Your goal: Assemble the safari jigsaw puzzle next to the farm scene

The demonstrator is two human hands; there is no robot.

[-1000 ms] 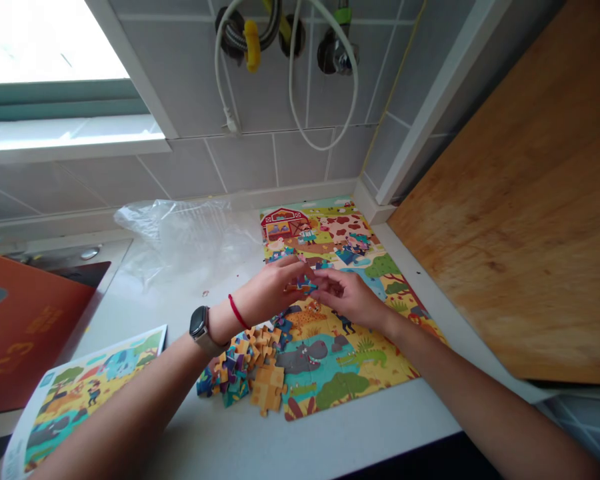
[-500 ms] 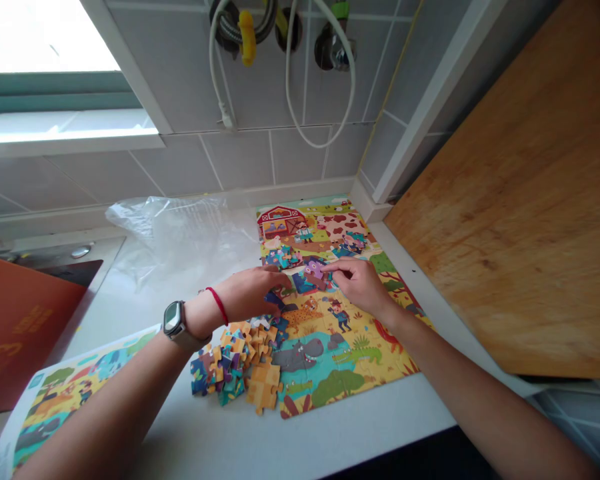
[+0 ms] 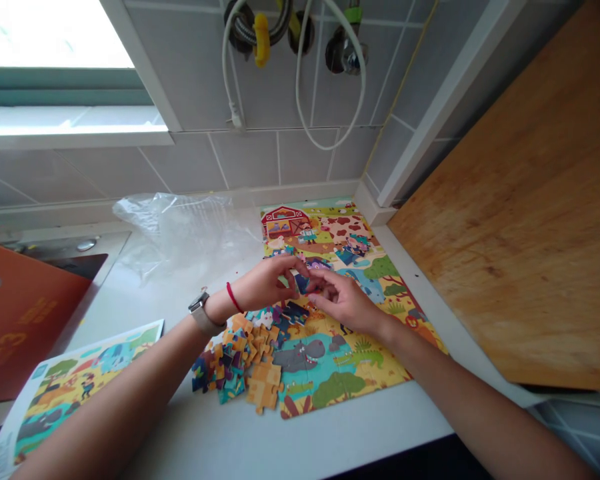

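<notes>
My left hand (image 3: 273, 283), with a red cord and a watch at its wrist, and my right hand (image 3: 347, 303) meet fingertip to fingertip above a farm-and-animals jigsaw puzzle (image 3: 347, 360). Between them shows a dark blue puzzle piece (image 3: 301, 283), pinched by the fingers of both hands; its edges are partly hidden. Just below my left hand, a dark loose piece (image 3: 295, 312) lies beside a heap of loose puzzle pieces (image 3: 247, 343). Farther back on the puzzle rests a small cluster of pieces (image 3: 353, 248).
A clear plastic bag (image 3: 180, 233) lies crumpled at the back. On the left are a printed picture sheet (image 3: 75, 380) and an orange box (image 3: 25, 320). A wooden board (image 3: 520, 213) stands on the right. White cable (image 3: 300, 93) hangs on the tiled wall.
Both hands have come together over the puzzle, the left moving right and the right drawing back from the purple piece. A dark blue piece is now between their fingertips. The view has shifted slightly.
</notes>
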